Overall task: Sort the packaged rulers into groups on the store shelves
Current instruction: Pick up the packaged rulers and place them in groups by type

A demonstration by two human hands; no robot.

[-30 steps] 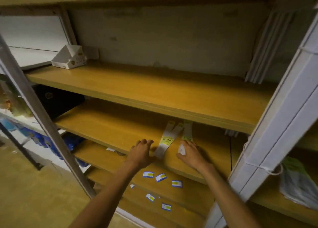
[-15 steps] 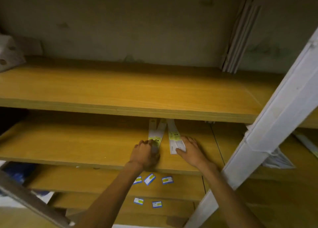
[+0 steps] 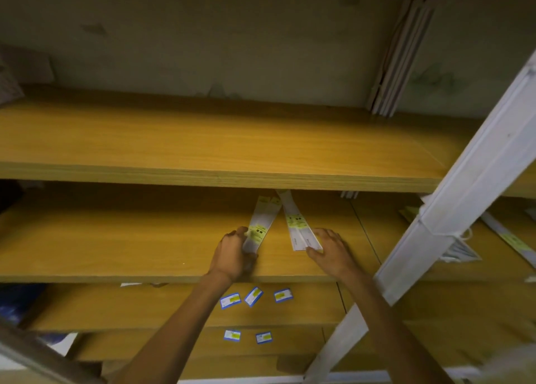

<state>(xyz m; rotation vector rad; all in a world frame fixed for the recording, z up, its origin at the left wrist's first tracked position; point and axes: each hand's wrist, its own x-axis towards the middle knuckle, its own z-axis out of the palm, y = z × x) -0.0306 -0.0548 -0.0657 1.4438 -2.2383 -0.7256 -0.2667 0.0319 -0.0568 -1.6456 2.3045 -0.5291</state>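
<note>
Both hands are on the middle shelf (image 3: 116,238) now. The left hand (image 3: 232,256) has its fingers curled around the near end of one bundle of packaged rulers (image 3: 259,224), which slants away under the shelf above (image 3: 203,145). The right hand (image 3: 329,248) lies flat, fingers spread and holding nothing, its fingertips touching the near end of a second bundle of rulers (image 3: 297,224) just beside the first. The two bundles meet at the far ends and splay apart towards the person. Small blue-edged labels (image 3: 253,296) lie scattered on the lower shelves. A white upright post (image 3: 464,186) crosses on the right.
</note>
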